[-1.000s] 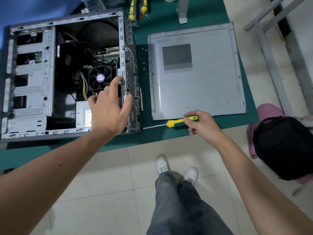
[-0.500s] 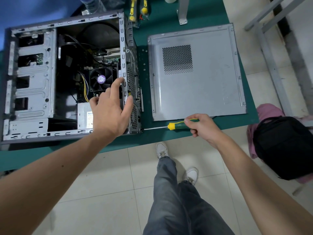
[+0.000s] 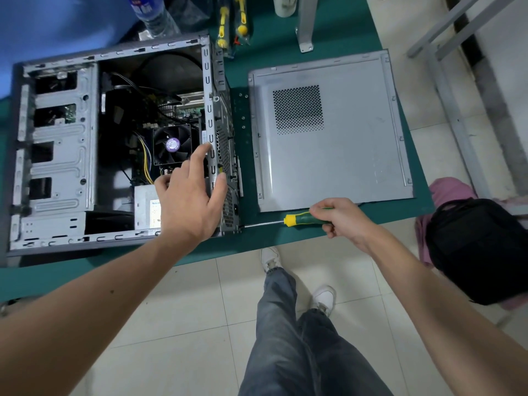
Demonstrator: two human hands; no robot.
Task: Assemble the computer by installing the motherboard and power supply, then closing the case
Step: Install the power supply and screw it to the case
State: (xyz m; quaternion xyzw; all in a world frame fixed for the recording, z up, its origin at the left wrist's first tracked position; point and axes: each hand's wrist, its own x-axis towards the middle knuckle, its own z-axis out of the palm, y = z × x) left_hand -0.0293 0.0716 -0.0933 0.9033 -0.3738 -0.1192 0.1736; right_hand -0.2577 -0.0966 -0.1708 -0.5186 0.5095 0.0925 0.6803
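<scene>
An open grey computer case (image 3: 57,155) lies on its side on the green table. Inside it I see the motherboard with its black cooler fan (image 3: 171,144) and the power supply (image 3: 145,207) at the near corner. My left hand (image 3: 191,201) rests on the case's rear edge, fingers spread, thumb outside the rear panel. My right hand (image 3: 343,218) grips the green and yellow screwdriver (image 3: 297,219), whose shaft points left at the lower rear corner of the case. The grey side panel (image 3: 331,132) lies flat to the right of the case.
Several loose screws (image 3: 243,110) lie between case and panel. Yellow-handled tools (image 3: 231,24) and a plastic bottle (image 3: 151,15) sit at the back. A black bag (image 3: 480,247) on pink cloth stands at the right. A metal frame leg (image 3: 305,30) stands behind the panel.
My right hand has slid forward along the screwdriver handle, covering more of its green part. My left hand has stayed on the case's rear edge.
</scene>
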